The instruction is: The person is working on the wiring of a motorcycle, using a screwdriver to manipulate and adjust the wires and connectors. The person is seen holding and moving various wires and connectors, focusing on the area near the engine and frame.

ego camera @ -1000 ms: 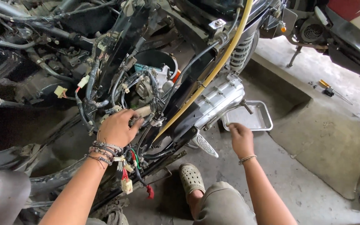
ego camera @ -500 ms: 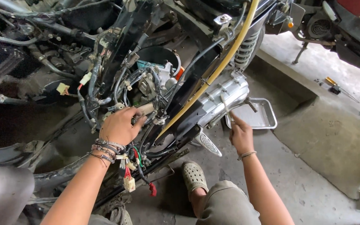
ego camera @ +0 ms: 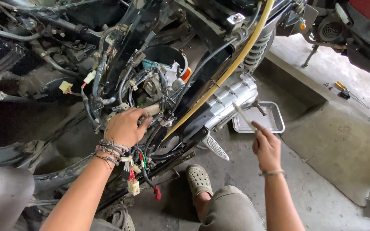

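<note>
My one head camera looks steeply down and close on a stripped scooter frame (ego camera: 163, 85) filling the upper left, concrete floor (ego camera: 330, 145) at right, my forearms entering from below.

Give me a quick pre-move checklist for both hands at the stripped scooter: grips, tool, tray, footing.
1. Left hand closed on the pale part among the wiring: ok.
2. Right hand grips the thin rod tool: ok.
3. Rod tip seated on the silver engine cover: cannot tell.
4. Metal tray flat on the floor beside the cover: ok.
5. Loose connectors hanging below the left wrist: not ok.
6. Foot in clog planted on the concrete: ok.
</note>
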